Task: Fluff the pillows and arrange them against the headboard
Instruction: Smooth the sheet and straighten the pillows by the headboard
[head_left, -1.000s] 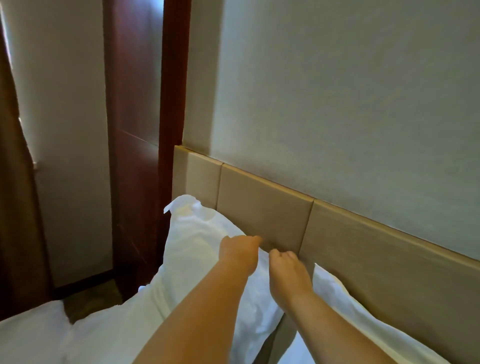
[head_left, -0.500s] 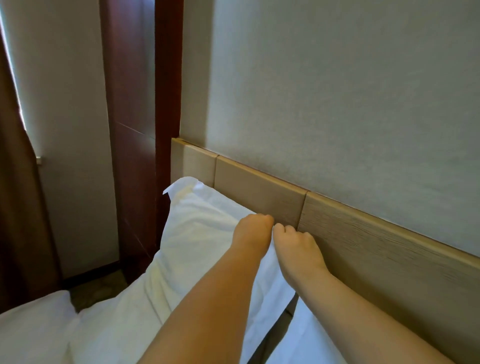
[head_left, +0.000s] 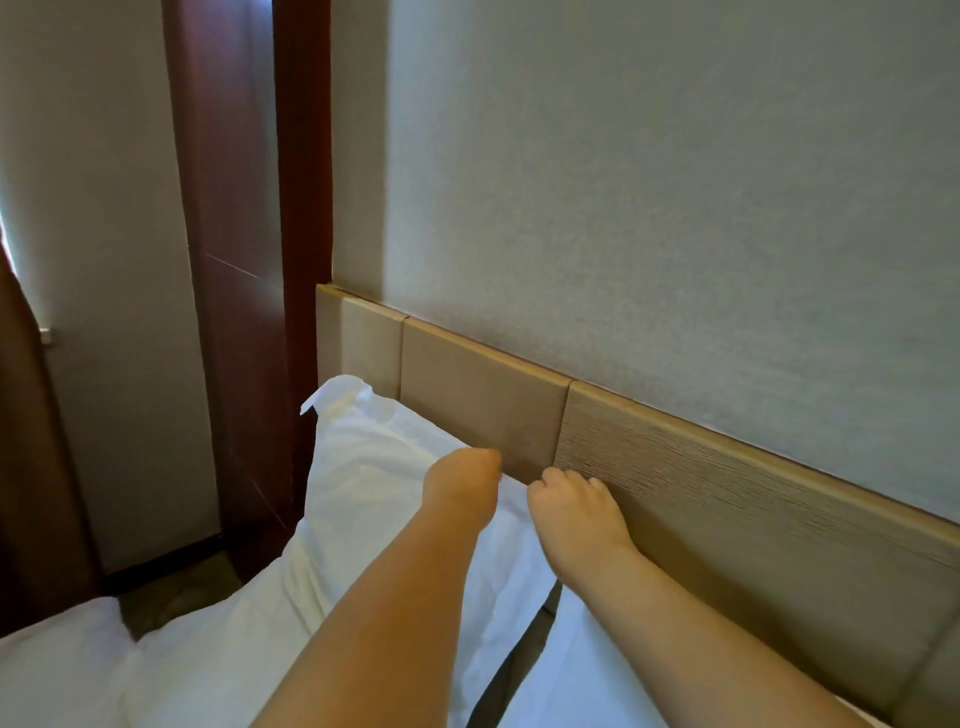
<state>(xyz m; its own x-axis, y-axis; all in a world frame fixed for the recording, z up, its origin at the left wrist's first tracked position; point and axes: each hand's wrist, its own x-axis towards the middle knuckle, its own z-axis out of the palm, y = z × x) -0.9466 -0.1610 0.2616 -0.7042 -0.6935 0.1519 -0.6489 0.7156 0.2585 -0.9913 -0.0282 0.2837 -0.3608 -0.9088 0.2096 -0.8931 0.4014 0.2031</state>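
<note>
A white pillow (head_left: 363, 499) leans upright against the beige panelled headboard (head_left: 483, 410) at the bed's left end. My left hand (head_left: 460, 491) is closed on the pillow's top right edge, fingers curled over it. My right hand (head_left: 571, 512) sits just to the right, fingers curled against the headboard at the pillow's corner; whether it holds cloth is hidden. A second white pillow (head_left: 566, 670) lies low at the right, partly under my right forearm.
A dark red wooden panel (head_left: 249, 260) stands left of the headboard. A brown curtain (head_left: 31, 467) hangs at the far left. White bedding (head_left: 57, 670) fills the lower left, with a strip of floor (head_left: 176, 592) behind it. A grey wall (head_left: 675, 208) rises above.
Both hands rose with the pillow's top edge half a second ago, then came back down a little. They have drawn slightly apart. The pillow stands more upright against the headboard.
</note>
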